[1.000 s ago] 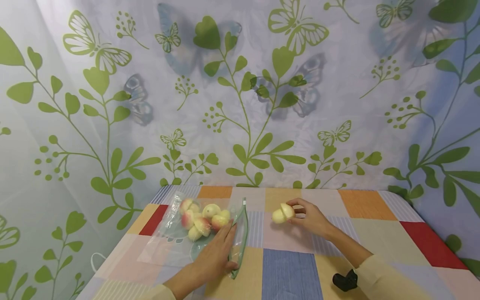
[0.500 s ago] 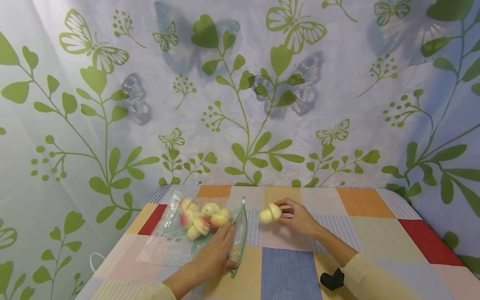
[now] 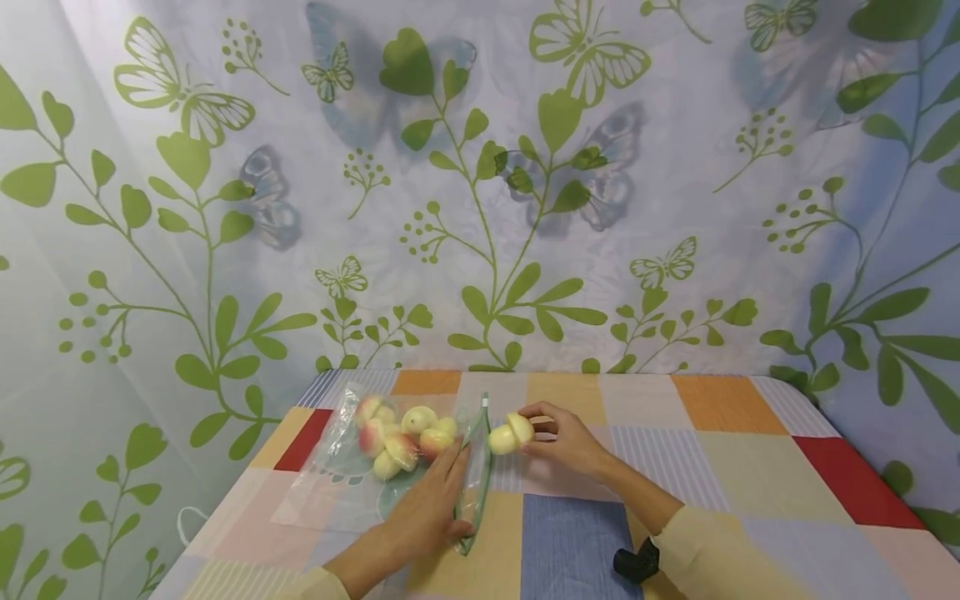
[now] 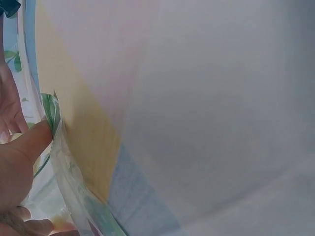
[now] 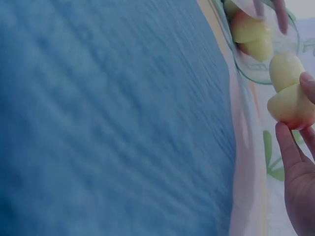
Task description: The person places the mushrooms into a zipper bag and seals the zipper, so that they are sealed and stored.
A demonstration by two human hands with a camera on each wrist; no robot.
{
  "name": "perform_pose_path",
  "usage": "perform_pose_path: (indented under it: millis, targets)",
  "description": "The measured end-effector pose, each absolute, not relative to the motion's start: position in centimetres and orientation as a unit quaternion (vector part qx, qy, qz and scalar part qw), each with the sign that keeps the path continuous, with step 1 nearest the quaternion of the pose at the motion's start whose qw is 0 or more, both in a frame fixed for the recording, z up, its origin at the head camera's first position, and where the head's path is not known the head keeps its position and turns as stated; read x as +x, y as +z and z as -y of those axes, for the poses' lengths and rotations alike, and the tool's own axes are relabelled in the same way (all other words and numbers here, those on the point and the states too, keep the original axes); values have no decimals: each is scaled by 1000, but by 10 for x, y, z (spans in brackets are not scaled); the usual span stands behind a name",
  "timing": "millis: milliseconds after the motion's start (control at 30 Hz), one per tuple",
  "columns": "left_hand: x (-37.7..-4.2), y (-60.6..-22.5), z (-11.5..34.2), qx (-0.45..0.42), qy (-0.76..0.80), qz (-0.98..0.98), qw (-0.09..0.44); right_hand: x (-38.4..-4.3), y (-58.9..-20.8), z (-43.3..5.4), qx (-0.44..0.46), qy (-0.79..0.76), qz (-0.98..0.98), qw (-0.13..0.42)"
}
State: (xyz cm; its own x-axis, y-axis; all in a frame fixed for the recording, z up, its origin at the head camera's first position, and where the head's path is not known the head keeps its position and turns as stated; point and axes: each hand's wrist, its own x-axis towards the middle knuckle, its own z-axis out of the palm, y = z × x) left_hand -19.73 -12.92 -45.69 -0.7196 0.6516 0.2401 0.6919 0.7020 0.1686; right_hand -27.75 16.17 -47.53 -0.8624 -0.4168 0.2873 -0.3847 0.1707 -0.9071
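Observation:
My right hand (image 3: 566, 442) pinches a pale yellow toy mushroom (image 3: 513, 432) with a rounded cap and thick stem. It is at the green-edged mouth of a clear zip bag (image 3: 315, 492). In the right wrist view, the mushroom (image 5: 290, 98) shows a reddish blush on its cap and sits between thumb and fingertips. My left hand (image 3: 427, 504) lies over the bag's mouth with fingers straight and thumb spread. In the left wrist view, a digit of the left hand (image 4: 24, 157) touches the green rim (image 4: 51, 110). Several yellow and red toy mushrooms (image 3: 401, 446) lie inside the bag.
A patchwork cloth (image 3: 577, 542) covers the table, its far edge against a hanging curtain (image 3: 480, 183) printed with leaves and butterflies. A small black device (image 3: 636, 562) shows beside the right sleeve. A white cord (image 3: 183, 525) loops at the table's left edge.
My right hand has moved left with the mushroom, from the table's middle to the bag's mouth. The black device moved along with that arm. My left hand and the bag stayed in place.

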Motion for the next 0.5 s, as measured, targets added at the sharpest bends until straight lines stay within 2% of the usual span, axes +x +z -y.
perform_pose_path:
  millis: [500]
  targets:
    - [-198,-458,129,-365,-131,917,94,-275,-481,-120,-286,-591,-752,48]
